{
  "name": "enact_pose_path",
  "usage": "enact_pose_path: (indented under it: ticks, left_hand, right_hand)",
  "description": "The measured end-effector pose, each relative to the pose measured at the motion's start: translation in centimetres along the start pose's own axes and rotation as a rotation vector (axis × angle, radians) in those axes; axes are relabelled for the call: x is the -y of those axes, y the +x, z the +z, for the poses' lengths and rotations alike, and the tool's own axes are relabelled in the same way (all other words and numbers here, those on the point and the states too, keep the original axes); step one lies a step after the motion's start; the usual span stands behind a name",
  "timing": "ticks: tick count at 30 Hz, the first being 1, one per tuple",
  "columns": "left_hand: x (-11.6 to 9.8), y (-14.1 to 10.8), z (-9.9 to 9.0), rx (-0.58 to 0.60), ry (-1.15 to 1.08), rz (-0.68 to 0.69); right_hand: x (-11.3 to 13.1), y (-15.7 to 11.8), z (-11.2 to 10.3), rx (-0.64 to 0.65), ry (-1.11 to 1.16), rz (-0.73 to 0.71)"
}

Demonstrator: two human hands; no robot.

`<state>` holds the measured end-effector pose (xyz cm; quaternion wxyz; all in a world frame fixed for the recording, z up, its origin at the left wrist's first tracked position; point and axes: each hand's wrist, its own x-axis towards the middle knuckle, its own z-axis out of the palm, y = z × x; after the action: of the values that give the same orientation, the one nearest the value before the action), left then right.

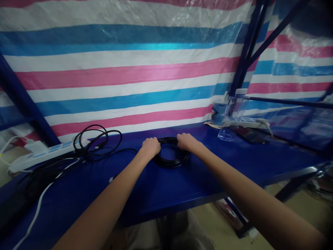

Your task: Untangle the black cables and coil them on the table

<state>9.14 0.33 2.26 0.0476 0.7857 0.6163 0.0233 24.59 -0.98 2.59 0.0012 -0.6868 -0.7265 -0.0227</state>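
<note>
A black cable wound into a round coil (170, 163) lies on the blue tabletop (166, 198) in the middle of the view. My left hand (151, 147) is closed round the coil's upper left side. On the opposite side, my right hand (185, 141) grips the coil's upper right part. Both sets of fingers are curled, and their tips are partly hidden. The coil's centre shows bare blue surface. A small white connector (111, 179) shows beside my left forearm.
Loose black cables (104, 132) and a white power strip (52, 152) are at the left. A clear bottle (229, 130), a dark phone (248, 134) and another white power strip (247, 122) lie right. Blue posts (240, 66) and striped sheeting (130, 76) stand behind.
</note>
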Motion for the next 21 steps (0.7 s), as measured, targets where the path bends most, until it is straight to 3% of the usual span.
enact_pose_path:
  ticks: [7, 11, 15, 18, 20, 21]
  left_hand:
    - [1.5, -0.8, -1.5, -0.084, 0.018, 0.067]
    - [4.0, -3.9, -3.9, -0.231, 0.021, 0.107]
    - [7.9, -8.5, -5.9, -0.395, -0.075, 0.069]
    - [10.3, -11.7, -4.1, -0.262, -0.200, 0.019]
    - [10.9, -13.1, -1.5, -0.148, -0.207, 0.044]
    - [10.9, -13.5, -0.2, -0.156, -0.175, 0.066]
  right_hand:
    - [-1.3, -0.4, -0.5, -0.001, -0.048, 0.073]
    - [-1.3, -1.2, -0.7, -0.080, -0.054, 0.072]
    - [0.4, -2.5, -2.3, -0.223, -0.030, -0.009]
    - [3.2, -3.5, -3.7, -0.271, 0.011, -0.179]
    - [5.7, -4.0, -4.0, -0.271, 0.050, -0.407]
    - [7.0, -4.1, -3.9, -0.248, 0.063, -0.540]
